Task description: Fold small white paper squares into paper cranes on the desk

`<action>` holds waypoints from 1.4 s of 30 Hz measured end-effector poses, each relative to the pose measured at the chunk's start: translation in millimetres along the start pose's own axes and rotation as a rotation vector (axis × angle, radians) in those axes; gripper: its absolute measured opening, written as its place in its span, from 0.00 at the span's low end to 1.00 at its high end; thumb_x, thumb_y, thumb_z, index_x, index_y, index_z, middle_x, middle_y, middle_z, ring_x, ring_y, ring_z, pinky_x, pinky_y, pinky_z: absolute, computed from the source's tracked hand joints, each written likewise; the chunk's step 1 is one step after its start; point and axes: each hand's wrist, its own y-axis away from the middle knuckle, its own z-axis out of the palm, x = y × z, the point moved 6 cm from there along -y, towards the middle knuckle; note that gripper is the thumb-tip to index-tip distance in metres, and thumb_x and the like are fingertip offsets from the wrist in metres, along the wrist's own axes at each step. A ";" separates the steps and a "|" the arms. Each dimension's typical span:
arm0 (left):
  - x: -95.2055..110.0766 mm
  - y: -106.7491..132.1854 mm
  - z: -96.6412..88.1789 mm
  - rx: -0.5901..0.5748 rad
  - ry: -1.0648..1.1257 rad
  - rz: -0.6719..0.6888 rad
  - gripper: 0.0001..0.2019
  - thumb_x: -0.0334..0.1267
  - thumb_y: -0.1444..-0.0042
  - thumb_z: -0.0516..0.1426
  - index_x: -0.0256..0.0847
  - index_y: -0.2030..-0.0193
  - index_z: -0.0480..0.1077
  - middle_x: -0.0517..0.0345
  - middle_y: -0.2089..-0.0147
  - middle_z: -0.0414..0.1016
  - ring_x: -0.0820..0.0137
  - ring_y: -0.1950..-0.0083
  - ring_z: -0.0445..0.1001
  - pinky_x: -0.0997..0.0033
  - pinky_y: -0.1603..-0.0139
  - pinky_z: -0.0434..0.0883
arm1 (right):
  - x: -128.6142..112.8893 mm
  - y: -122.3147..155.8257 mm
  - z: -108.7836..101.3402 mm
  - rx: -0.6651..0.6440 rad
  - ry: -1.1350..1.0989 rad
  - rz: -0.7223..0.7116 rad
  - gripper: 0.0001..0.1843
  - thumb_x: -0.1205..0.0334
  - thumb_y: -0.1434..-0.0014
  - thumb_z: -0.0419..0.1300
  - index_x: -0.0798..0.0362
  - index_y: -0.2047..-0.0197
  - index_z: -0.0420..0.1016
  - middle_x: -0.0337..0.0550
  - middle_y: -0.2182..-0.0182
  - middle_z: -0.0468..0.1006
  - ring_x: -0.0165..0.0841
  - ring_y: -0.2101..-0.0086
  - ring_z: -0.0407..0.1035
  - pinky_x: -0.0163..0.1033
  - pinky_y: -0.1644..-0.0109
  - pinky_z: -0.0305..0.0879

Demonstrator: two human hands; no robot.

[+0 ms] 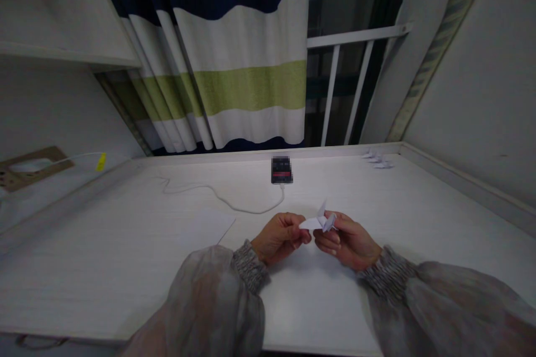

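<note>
Between my two hands, above the white desk, is a folded white paper crane. My left hand pinches the tip at its left end between thumb and fingers. On the other side, my right hand is closed on the crane's right part, with its thumb and forefinger near the folds. One thin paper point stands up from the crane's middle. Part of its right side is hidden by my right fingers.
On the white desk, a dark phone lies at the back, joined to a white cable. Several small folded papers rest in the far right corner. White paper lies left of my hands. Behind hangs a striped curtain.
</note>
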 end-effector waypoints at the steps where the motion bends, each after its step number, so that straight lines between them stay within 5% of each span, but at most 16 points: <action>1: -0.9 -0.5 -0.9 -0.009 -0.008 -0.011 0.19 0.47 0.70 0.65 0.30 0.82 0.68 0.61 0.83 0.64 0.80 0.80 0.60 0.78 0.77 0.55 | -1.0 0.0 -0.6 0.008 -0.006 -0.005 0.09 0.63 0.49 0.58 0.58 0.78 0.69 0.32 0.88 0.56 0.21 0.86 0.52 0.28 0.82 0.52; 8: -8.4 -6.3 -17.5 0.117 -0.040 -0.132 0.29 0.62 0.59 0.52 0.31 0.79 0.68 0.60 0.85 0.64 0.78 0.82 0.61 0.75 0.76 0.58 | 1.9 -1.2 -1.8 0.021 0.012 0.046 0.10 0.62 0.50 0.59 0.59 0.79 0.69 0.33 0.89 0.59 0.22 0.87 0.54 0.29 0.83 0.52; 15: -4.8 -4.3 -9.7 0.096 -0.139 -0.118 0.14 0.42 0.59 0.61 0.35 0.74 0.62 0.63 0.79 0.64 0.79 0.80 0.62 0.80 0.80 0.59 | 8.6 -0.8 -3.9 0.108 0.119 0.156 0.12 0.61 0.50 0.59 0.58 0.79 0.67 0.32 0.89 0.59 0.21 0.87 0.54 0.29 0.82 0.51; 21: -7.9 -3.2 -7.2 0.031 -0.145 -0.170 0.18 0.38 0.60 0.63 0.37 0.65 0.60 0.62 0.80 0.68 0.78 0.82 0.65 0.81 0.83 0.61 | 13.9 -1.0 -8.9 0.130 0.295 0.234 0.14 0.55 0.48 0.57 0.59 0.76 0.67 0.31 0.90 0.58 0.20 0.87 0.50 0.28 0.83 0.47; 24: -5.8 -3.6 -10.3 0.072 -0.149 -0.152 0.17 0.37 0.61 0.63 0.35 0.67 0.62 0.62 0.81 0.68 0.78 0.81 0.67 0.81 0.82 0.62 | 4.0 -0.6 -14.8 0.219 0.480 0.148 0.19 0.50 0.46 0.52 0.58 0.76 0.67 0.33 0.88 0.61 0.21 0.87 0.51 0.30 0.83 0.50; 28: -0.4 -5.0 -11.7 0.118 -0.150 -0.084 0.15 0.36 0.61 0.63 0.34 0.69 0.63 0.62 0.81 0.68 0.79 0.81 0.67 0.81 0.81 0.62 | -31.9 7.7 -15.8 0.374 1.023 -0.185 0.18 0.49 0.43 0.48 0.55 0.66 0.69 0.41 0.75 0.70 0.28 0.76 0.64 0.36 0.70 0.62; 33: 3.8 -5.2 -11.2 0.163 -0.143 -0.024 0.16 0.36 0.62 0.64 0.35 0.69 0.62 0.64 0.81 0.67 0.78 0.80 0.67 0.79 0.79 0.64 | -47.9 14.7 0.6 0.224 1.514 -0.413 0.17 0.59 0.46 0.53 0.52 0.53 0.66 0.47 0.60 0.72 0.36 0.58 0.65 0.44 0.53 0.60; 37: 3.1 -4.7 -11.5 0.150 -0.186 -0.038 0.15 0.35 0.62 0.63 0.35 0.69 0.63 0.63 0.80 0.68 0.77 0.79 0.67 0.79 0.78 0.65 | -44.2 9.2 -9.6 0.232 1.283 -0.271 0.16 0.60 0.46 0.52 0.52 0.54 0.68 0.46 0.59 0.73 0.36 0.57 0.65 0.45 0.51 0.58; 42: -1.8 -4.4 -14.0 0.125 -0.237 -0.096 0.15 0.34 0.64 0.64 0.34 0.70 0.64 0.64 0.83 0.66 0.78 0.81 0.66 0.80 0.82 0.62 | -23.1 2.5 -23.9 0.215 0.842 0.103 0.16 0.52 0.47 0.54 0.57 0.75 0.69 0.41 0.79 0.71 0.28 0.77 0.64 0.35 0.71 0.60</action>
